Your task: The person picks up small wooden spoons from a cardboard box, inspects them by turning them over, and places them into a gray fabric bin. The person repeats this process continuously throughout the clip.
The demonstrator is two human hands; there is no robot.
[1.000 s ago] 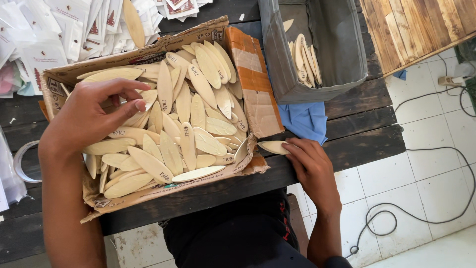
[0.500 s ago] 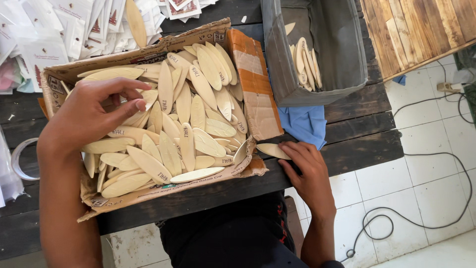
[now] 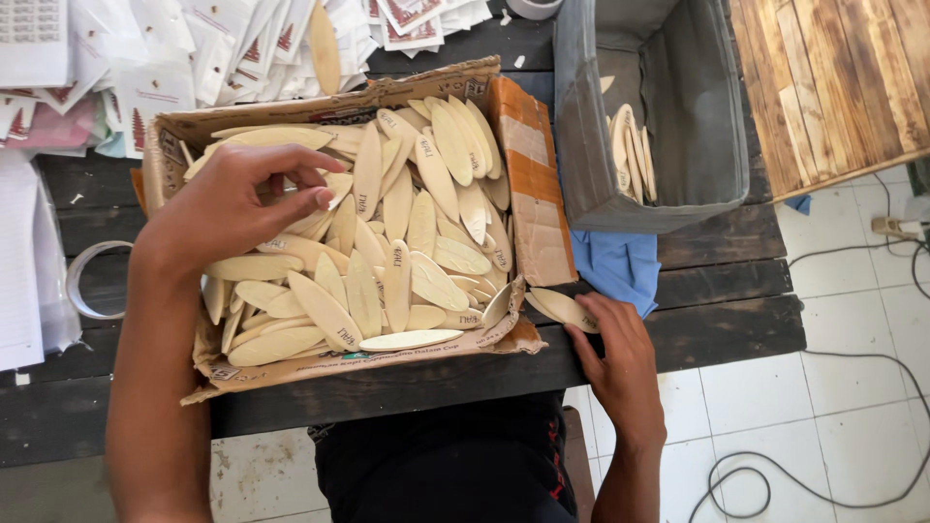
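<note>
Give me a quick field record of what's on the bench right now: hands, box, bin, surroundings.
left hand: inside the cardboard box, fingers curled over the oval wooden pieces
right hand: on the dark plank table, holding a few oval pieces beside the box's near right corner
cardboard box: open, torn at the front edge, piled with flat oval wooden pieces
grey bin: right of the box, holds a small upright stack of the same pieces
blue cloth: under the bin's near edge
paper packets: heaped behind the box
cable: on the tiled floor
</note>
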